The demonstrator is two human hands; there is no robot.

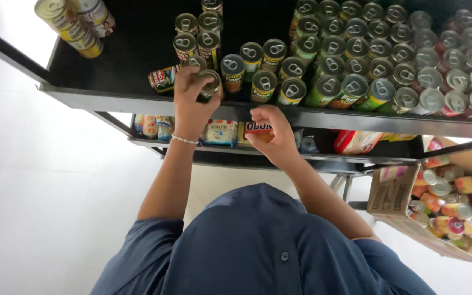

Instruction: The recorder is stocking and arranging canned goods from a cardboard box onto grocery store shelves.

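A: Left hand [190,101] wrapped round a small can [210,84], fingers closed on its side wall, at the front edge of the top shelf [137,106], left-centre part. Can upright, pull-tab lid facing up.

B: And right hand [271,134]?

A: Loosely curled, fingers bent in, resting against the shelf front edge just below the can rows. Nothing seen inside it, so prob. empty, but cannot tell for sure.

B: Handling of the can?

A: Judged stiff metal, full, so fairly heavy for its size. Not fragile, but could dent if dropped. Label wrap looks glossy, maybe a bit slippery. Best taken round the side wall, mid-height, not by the pull tab.

B: Neighbours close?

A: Yes. One can lying on its side [164,78] just left of the hand, touching or nearly. Upright cans with green labels [323,82] packed to the right, silver-top cans [454,82] toward the far right end. A few yellow cans [75,24] lying at the back left corner.

B: Below?

A: Lower shelf [323,158] w/ packets. Cardboard box [391,191] of more cans on the floor, right side.
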